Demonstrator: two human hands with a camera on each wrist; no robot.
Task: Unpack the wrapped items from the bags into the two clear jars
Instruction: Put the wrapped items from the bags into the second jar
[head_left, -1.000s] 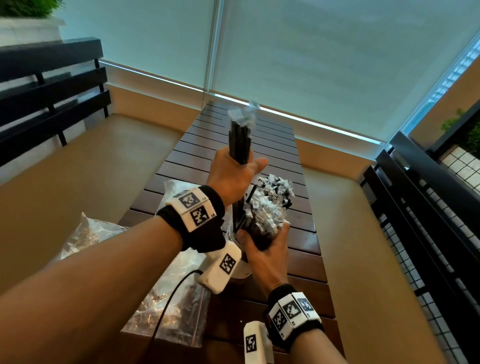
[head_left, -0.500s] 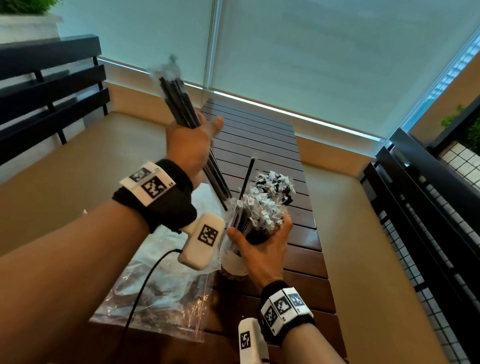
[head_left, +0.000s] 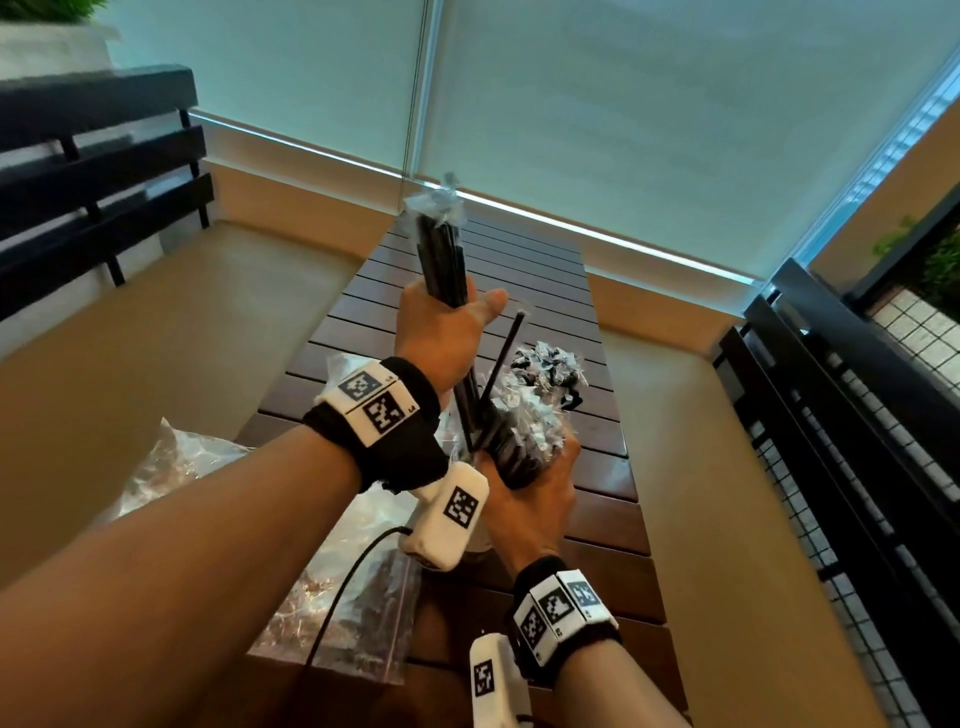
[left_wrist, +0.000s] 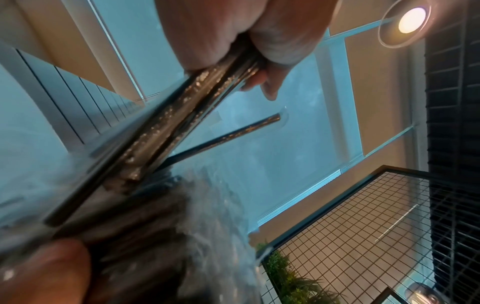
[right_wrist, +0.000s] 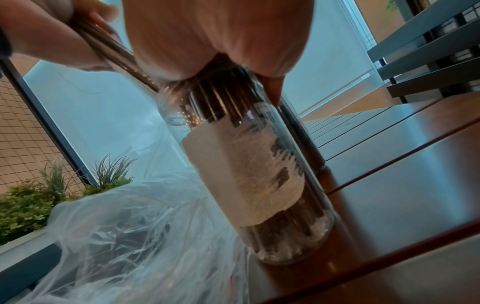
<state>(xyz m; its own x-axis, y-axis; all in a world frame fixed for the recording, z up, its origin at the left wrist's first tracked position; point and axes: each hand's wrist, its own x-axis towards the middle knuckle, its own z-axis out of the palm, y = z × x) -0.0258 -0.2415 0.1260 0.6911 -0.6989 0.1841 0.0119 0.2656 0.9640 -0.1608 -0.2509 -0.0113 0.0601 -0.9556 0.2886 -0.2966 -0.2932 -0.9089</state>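
My left hand grips a bundle of black wrapped straws, held nearly upright. The bundle's lower ends reach down to the mouth of a clear jar with a white label, which stands on the table full of straws. My right hand grips the top of that jar round the straws. One loose straw leans out of it. A second jar stands just behind; crinkled wrapper tips show above it.
Clear plastic bags with more wrapped items lie on the left of the dark slatted table; another bag hangs past its left edge. Black railings stand far left and right. The table's far half is bare.
Half a second ago my left hand had swung the bundle up and to the left. Now it is back over the jar, with the bundle upright. The right hand stays on the jar.
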